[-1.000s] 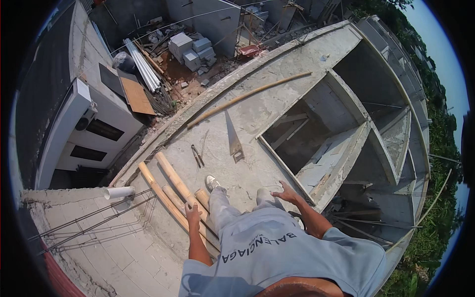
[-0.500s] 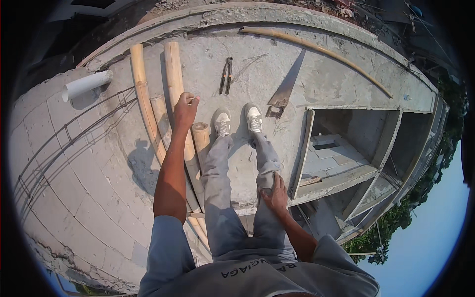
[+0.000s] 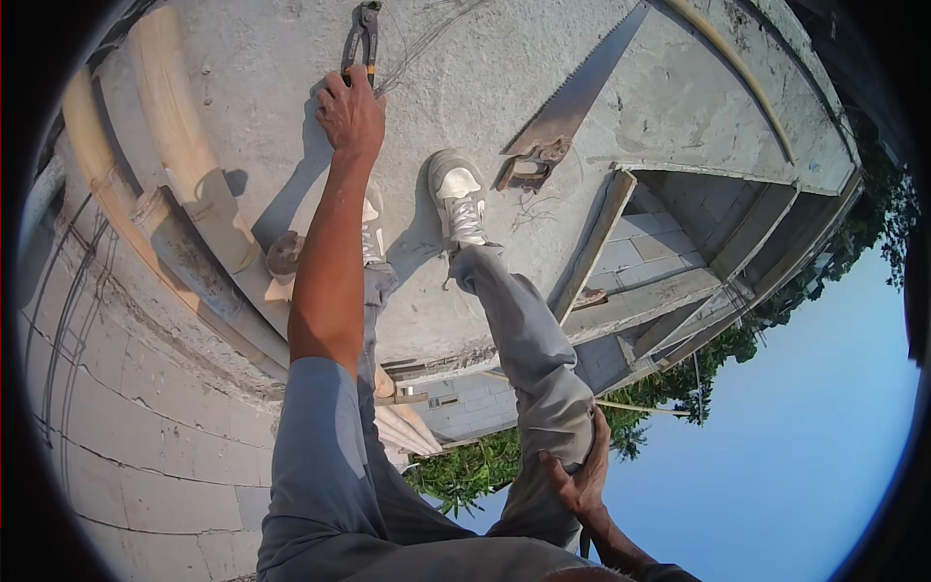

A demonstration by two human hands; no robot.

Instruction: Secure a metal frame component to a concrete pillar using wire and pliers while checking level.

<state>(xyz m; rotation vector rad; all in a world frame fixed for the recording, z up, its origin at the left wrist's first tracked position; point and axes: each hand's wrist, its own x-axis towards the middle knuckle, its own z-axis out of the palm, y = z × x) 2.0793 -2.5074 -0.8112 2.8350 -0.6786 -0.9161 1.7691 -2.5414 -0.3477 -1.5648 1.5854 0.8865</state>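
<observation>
My left hand (image 3: 351, 116) reaches down to the concrete and is closed round the handle ends of long black pincers (image 3: 365, 37) with orange marks. The jaws of the pincers point away from me, and part of the handles is hidden under my fingers. On my bent right knee rests my right hand (image 3: 584, 473), thumb and fingers spread apart over the trouser leg, with no tool in it. A handsaw (image 3: 582, 87) with a worn wooden handle lies flat to the right of the pincers, beyond my right shoe (image 3: 458, 199).
Several bamboo poles (image 3: 179, 126) lie at the left, beside a pale block wall (image 3: 126, 417) and thin steel bars (image 3: 73, 281). At the right, a framed opening (image 3: 669, 228) drops to a lower level. A curved bamboo strip (image 3: 742, 73) lies at the far right.
My left hand has come down and forward from above the bamboo poles to the pincers and closed on their handles. I have bent lower; my right hand stays on the knee.
</observation>
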